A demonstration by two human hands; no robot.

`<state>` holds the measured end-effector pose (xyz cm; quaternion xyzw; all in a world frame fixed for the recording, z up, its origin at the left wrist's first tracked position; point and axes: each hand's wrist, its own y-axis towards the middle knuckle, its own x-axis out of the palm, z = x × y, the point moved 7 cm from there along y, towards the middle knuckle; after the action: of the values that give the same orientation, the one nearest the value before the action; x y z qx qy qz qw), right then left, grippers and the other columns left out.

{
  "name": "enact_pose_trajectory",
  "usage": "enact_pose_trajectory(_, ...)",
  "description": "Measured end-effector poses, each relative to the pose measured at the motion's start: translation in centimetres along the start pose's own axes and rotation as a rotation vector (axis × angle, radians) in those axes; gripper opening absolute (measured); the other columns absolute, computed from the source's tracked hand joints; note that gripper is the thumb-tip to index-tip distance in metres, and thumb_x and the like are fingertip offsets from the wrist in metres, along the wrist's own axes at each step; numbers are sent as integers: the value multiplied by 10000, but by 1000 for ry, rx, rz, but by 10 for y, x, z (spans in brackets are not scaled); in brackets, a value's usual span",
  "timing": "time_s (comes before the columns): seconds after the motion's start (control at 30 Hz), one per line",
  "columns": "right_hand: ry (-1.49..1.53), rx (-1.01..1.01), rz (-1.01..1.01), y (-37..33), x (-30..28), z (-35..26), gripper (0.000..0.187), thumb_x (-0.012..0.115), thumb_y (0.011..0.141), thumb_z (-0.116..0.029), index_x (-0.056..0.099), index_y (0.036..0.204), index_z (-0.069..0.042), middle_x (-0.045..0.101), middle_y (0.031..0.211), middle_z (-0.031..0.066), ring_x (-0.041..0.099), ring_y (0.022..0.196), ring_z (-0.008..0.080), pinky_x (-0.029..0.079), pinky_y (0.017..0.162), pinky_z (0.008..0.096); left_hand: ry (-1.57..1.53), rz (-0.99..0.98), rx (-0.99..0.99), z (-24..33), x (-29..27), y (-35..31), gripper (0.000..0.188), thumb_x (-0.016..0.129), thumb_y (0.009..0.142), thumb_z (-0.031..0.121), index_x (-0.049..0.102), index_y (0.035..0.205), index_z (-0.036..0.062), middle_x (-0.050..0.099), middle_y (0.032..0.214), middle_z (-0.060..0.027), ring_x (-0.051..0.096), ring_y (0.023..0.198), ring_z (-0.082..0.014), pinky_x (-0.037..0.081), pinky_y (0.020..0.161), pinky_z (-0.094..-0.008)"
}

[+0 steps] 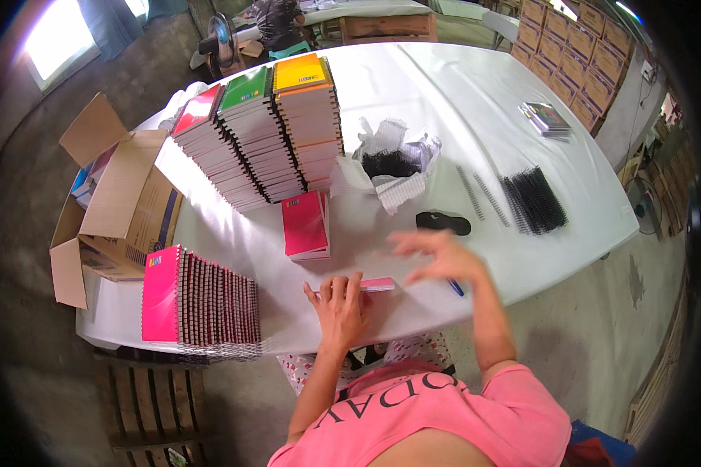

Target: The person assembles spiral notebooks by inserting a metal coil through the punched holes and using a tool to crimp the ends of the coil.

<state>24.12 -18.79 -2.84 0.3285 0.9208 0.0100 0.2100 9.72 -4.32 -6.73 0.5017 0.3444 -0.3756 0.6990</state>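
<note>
My left hand (341, 310) grips a pink-covered notebook (378, 285) at the near edge of the table, its fingers bent over the top. Most of that notebook is hidden behind the hand. To its right, my right hand (438, 255) is raised over the table, fingers spread and slightly blurred, with nothing in them. A blue pen (456, 288) lies beneath the right wrist, and a black flat case (443, 223) sits just beyond the fingers. A short stack of pink notebooks (304, 224) lies ahead of my left hand.
Tall notebook stacks (253, 136) stand at the back left. Spiral-bound pink notebooks (199, 300) and an open carton (125, 202) are at the left. Black binding coils fill a wrapped container (392, 162); more coils (533, 200) lie right. A person (279, 25) sits beyond the table.
</note>
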Motion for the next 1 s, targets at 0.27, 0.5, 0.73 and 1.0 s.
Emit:
enact_pose_trajectory(0.27, -924, 449, 819, 16, -190, 150, 479, 616, 800, -106, 483, 1259, -66, 560, 1104, 221, 581, 978, 340, 467, 809, 426, -75, 183, -192, 25, -2, 34, 628, 808, 497, 470, 503, 895, 92, 436, 1013, -104, 366, 1126, -316, 192, 944, -634)
enact_pose_trajectory(0.5, -867, 225, 494, 23, -138, 77, 367, 547, 827, -37, 542, 1193, -19, 572, 1026, 166, 577, 909, 359, 473, 789, 416, -38, 311, -144, 15, -6, 27, 527, 799, 492, 422, 513, 814, 118, 457, 979, -71, 412, 1019, -286, 270, 867, -520)
enact_pose_trajectory(0.73, -117, 98, 137, -18, 3, -9, 193, 650, 809, -55, 682, 998, -37, 654, 871, 88, 579, 763, 160, 452, 709, 279, -41, 309, -112, 14, -9, 26, 484, 786, 500, 410, 528, 802, 132, 489, 966, -36, 431, 1005, -272, 290, 833, -511)
enact_pose_trajectory(1.0, -1, -7, 114, -18, 28, -7, 173, 650, 826, -67, 690, 994, -51, 643, 817, 56, 571, 741, 127, 441, 681, 237, -46, 287, -81, 17, -9, 29, 479, 765, 505, 448, 540, 795, 140, 488, 919, -31, 453, 996, -252, 292, 819, -520)
